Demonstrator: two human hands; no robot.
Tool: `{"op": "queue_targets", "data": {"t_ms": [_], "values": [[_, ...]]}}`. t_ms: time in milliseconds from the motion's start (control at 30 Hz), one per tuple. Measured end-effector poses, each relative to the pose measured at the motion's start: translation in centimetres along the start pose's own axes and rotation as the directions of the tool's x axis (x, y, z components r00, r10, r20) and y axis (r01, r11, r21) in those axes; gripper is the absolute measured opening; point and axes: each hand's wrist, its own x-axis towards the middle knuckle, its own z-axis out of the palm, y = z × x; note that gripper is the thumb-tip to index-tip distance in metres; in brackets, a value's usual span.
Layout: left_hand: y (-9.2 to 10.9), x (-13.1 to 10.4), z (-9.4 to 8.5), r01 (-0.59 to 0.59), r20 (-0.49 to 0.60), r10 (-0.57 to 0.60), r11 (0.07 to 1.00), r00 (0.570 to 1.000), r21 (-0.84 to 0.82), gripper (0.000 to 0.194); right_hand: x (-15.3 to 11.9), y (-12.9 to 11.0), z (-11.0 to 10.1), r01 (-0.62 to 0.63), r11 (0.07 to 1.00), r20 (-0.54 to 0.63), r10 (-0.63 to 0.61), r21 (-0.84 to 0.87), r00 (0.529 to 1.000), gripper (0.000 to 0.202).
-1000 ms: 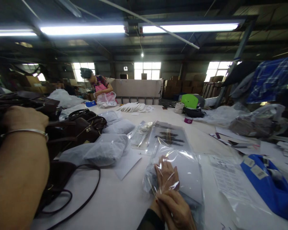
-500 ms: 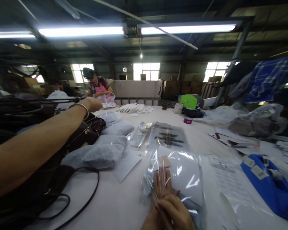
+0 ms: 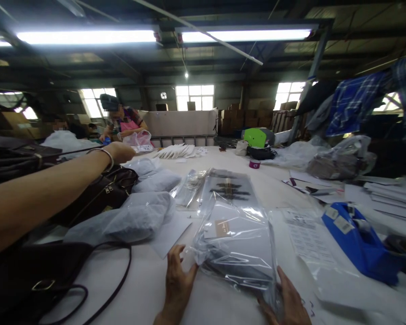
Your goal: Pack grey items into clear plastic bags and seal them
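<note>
A clear plastic bag (image 3: 243,246) lies before me, with a white sheet, a tan tag (image 3: 222,228) and something grey inside. My left hand (image 3: 178,282) is at its left edge, fingers apart and curved, the thumb close against the plastic. At the bag's lower right corner is my right hand (image 3: 287,300), with the plastic between thumb and fingers; part of this hand is cut off by the frame. Just beyond lies another clear packet (image 3: 230,187) with dark strips. To the left rests a grey wrapped bundle (image 3: 138,219).
Another person's arm (image 3: 57,189) with a bracelet reaches in from the left over dark brown bags (image 3: 98,194). A blue tape dispenser (image 3: 358,243) and a printed sheet (image 3: 307,234) lie to the right. White papers (image 3: 177,151) and a person (image 3: 123,122) are farther back.
My hands were together, one inside the bag's opening. Now they are apart at its two sides, and the tan tag shows uncovered. The view has turned slightly right.
</note>
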Motion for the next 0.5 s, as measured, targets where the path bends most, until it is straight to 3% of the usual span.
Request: {"op": "queue_targets", "data": {"t_ms": [67, 133, 200, 267, 333, 500], "values": [[0.4, 1.3, 1.0, 0.2, -0.003, -0.205, 0.961, 0.979, -0.19, 0.052, -0.1, -0.6, 0.1, -0.147, 0.984, 0.09, 0.138, 0.104, 0.986, 0.061], [1.1, 2.1, 1.4, 0.427, 0.12, -0.411, 0.846, 0.904, -0.318, 0.065, 0.1, -1.2, -0.2, -0.274, 0.94, 0.167, 0.242, 0.205, 0.956, 0.053], [2.0, 2.8, 1.2, 0.592, 0.333, -0.492, 0.715, 0.804, -0.371, 0.058, 1.0, -1.4, -1.2, -0.366, 0.887, 0.263, 0.295, 0.282, 0.919, 0.052], [3.3, 4.0, 0.7, 0.656, 0.464, -0.477, 0.644, 0.747, -0.394, 0.038, 3.0, -1.1, -2.8, -0.454, 0.835, 0.392, 0.322, 0.312, 0.862, 0.057], [4.8, 5.9, 0.0, 0.644, 0.471, -0.45, 0.627, 0.759, -0.438, 0.027, 6.2, -0.4, -5.2, -0.497, 0.802, 0.469, 0.317, 0.332, 0.825, 0.063], [9.6, 13.4, -2.3, 0.586, 0.45, -0.377, 0.571, 0.81, -0.576, 0.028, 16.4, 0.5, -11.9, -0.514, 0.73, 0.413, 0.339, 0.451, 0.845, 0.06]]}}
